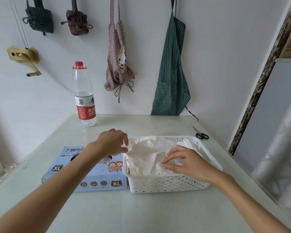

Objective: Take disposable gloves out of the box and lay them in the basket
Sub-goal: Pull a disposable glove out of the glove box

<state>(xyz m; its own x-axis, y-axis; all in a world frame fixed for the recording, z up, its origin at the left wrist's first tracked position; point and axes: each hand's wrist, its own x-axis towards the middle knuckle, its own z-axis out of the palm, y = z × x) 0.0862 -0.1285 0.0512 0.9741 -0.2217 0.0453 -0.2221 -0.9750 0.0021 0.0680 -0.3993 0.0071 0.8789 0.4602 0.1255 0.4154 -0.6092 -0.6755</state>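
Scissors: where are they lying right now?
In the head view the scissors lie on the table at its far right, just behind the back right corner of the white basket and below the hanging green striped apron.

hands: two, left hand (pixel 112 142) and right hand (pixel 185 163)
box (pixel 94 175): one
basket (pixel 168 183): one
gloves (pixel 148 157): a white heap in the basket, number cannot be told
bottle (pixel 84 96): one
scissors (pixel 201 134): one pair
aprons: two hanging open, checked apron (pixel 118 61) and striped apron (pixel 172 73)
bundles: two tied up, green bundle (pixel 39 18) and brown bundle (pixel 76 22)
crank (pixel 24 58): one
table (pixel 141 212): one
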